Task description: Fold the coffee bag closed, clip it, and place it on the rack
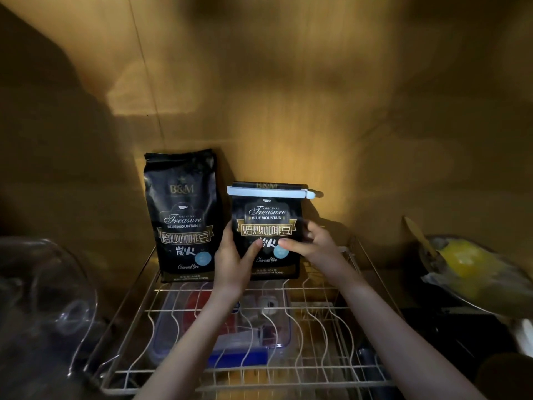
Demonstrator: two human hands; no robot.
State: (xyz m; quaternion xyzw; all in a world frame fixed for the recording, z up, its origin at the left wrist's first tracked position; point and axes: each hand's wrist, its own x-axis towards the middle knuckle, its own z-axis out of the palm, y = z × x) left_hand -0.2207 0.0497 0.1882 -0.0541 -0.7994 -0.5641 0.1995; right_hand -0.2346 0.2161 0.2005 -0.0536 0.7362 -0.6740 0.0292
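A black coffee bag point(266, 217) stands upright at the back of the white wire rack point(314, 307), its top folded down. A pale blue clip point(268, 192) runs across the fold. My left hand point(235, 255) grips the bag's left side with the thumb on its front. My right hand point(314, 241) holds the right side, thumb also on the front. A second black coffee bag point(181, 217), taller and with no clip on it, stands on the rack just to the left, close beside the first.
A wooden wall point(288, 96) rises right behind the bags. A clear glass lid point(49, 290) lies at the left. A metal bowl with yellow contents and a wooden utensil point(467, 264) sits at the right. A plastic container point(225, 327) lies under the rack.
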